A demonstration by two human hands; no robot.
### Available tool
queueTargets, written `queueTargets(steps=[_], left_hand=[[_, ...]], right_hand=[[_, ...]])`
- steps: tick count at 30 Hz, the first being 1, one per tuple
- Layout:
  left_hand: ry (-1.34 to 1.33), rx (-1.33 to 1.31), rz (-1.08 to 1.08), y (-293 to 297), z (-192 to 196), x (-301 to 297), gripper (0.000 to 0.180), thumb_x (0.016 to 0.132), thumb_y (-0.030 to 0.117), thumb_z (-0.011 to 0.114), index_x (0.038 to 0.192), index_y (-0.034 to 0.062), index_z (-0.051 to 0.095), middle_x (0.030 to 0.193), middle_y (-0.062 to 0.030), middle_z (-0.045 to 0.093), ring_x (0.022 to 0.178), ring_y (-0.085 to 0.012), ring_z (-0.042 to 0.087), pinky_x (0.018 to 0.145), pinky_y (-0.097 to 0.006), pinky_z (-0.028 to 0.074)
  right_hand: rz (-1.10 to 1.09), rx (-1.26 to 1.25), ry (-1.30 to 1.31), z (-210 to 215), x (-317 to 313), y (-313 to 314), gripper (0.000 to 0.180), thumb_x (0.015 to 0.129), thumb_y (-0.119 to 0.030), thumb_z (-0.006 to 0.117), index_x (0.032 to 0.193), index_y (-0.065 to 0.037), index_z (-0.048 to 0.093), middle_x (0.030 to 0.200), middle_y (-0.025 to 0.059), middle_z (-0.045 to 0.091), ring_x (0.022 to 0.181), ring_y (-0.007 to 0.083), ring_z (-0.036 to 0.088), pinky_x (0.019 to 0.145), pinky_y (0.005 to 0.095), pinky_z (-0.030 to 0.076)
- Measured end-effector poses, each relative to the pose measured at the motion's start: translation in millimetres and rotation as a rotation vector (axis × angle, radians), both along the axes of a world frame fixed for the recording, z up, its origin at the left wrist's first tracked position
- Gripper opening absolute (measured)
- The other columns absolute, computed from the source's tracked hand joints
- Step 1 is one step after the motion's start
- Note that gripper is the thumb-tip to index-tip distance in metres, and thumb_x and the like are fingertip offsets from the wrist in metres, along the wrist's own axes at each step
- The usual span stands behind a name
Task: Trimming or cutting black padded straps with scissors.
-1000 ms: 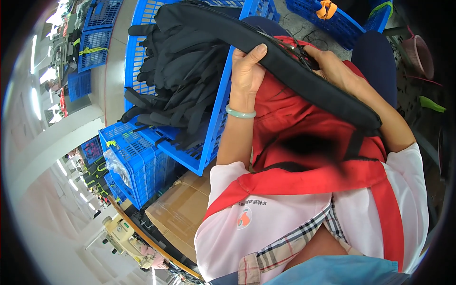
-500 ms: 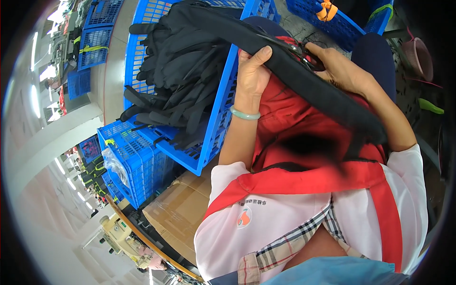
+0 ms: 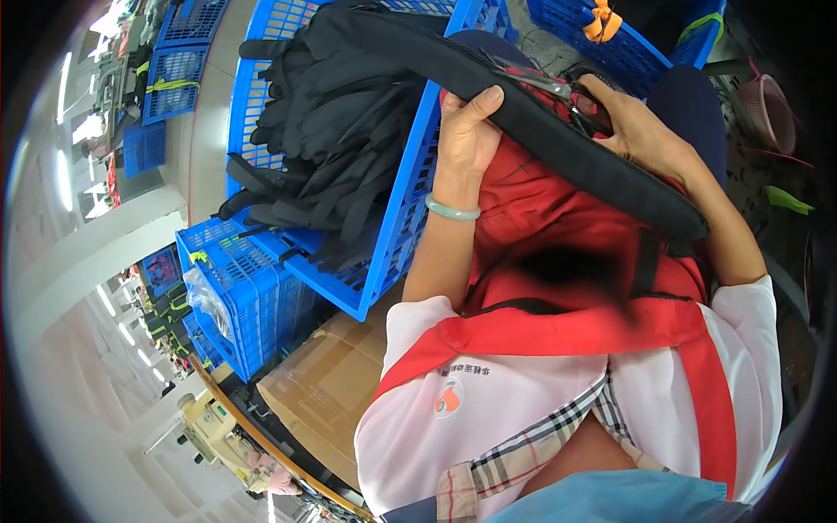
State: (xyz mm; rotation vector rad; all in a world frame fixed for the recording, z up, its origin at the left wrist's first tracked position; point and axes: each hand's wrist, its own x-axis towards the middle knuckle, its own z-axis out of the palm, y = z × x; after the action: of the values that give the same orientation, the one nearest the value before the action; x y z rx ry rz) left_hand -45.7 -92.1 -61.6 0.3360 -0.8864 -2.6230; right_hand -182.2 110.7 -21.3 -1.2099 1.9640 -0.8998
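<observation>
My left hand [image 3: 466, 131] is closed on a long black padded strap [image 3: 558, 139], thumb on top, above my red apron. One end of the strap hangs toward my right forearm; the other runs over the blue crate's edge to the heap of similar black straps [image 3: 331, 113]. A pair of scissors [image 3: 542, 84] is in my right hand [image 3: 641, 131], its blades pointing left along the strap's far edge. Whether the blades touch the strap I cannot tell.
The blue plastic crate [image 3: 397, 200] with the straps stands close at my left. Behind it are stacked blue crates [image 3: 253, 296] and a cardboard box [image 3: 323, 383]. Another blue crate [image 3: 593, 48] with an orange tie is ahead. A pink basket [image 3: 767, 113] stands at the right.
The scissors have turned so that more of their blades shows, and my right hand has shifted slightly right. The strap's hanging end has moved up a little and its blur is gone.
</observation>
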Motion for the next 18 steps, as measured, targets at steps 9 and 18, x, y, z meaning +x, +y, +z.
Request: queueTargets(steps=[9, 18], left_hand=[[0.012, -0.057, 0.003, 3.6, -1.0, -0.8, 0.030, 0.080, -0.006, 0.068, 0.107, 0.0060, 0.063, 0.103, -0.0066, 0.065, 0.098, -0.0199, 0.062, 0.095, -0.035, 0.048], [-0.031, -0.109, -0.017, 7.6, 1.6, 0.5, 0.031, 0.078, -0.006, 0.070, 0.107, 0.0042, 0.063, 0.104, -0.0055, 0.066, 0.097, -0.0189, 0.062, 0.093, -0.034, 0.048]], right_hand=[[0.029, -0.022, -0.013, -13.4, 5.4, -15.9, 0.056, 0.086, -0.038, 0.065, 0.117, 0.003, 0.045, 0.090, 0.0296, 0.059, 0.089, 0.0484, 0.054, 0.074, 0.0486, 0.042], [-0.021, -0.021, 0.004, -4.7, 7.5, -19.3, 0.041, 0.090, -0.031, 0.062, 0.107, 0.005, 0.051, 0.087, 0.0285, 0.059, 0.083, 0.0463, 0.056, 0.070, 0.0431, 0.045]])
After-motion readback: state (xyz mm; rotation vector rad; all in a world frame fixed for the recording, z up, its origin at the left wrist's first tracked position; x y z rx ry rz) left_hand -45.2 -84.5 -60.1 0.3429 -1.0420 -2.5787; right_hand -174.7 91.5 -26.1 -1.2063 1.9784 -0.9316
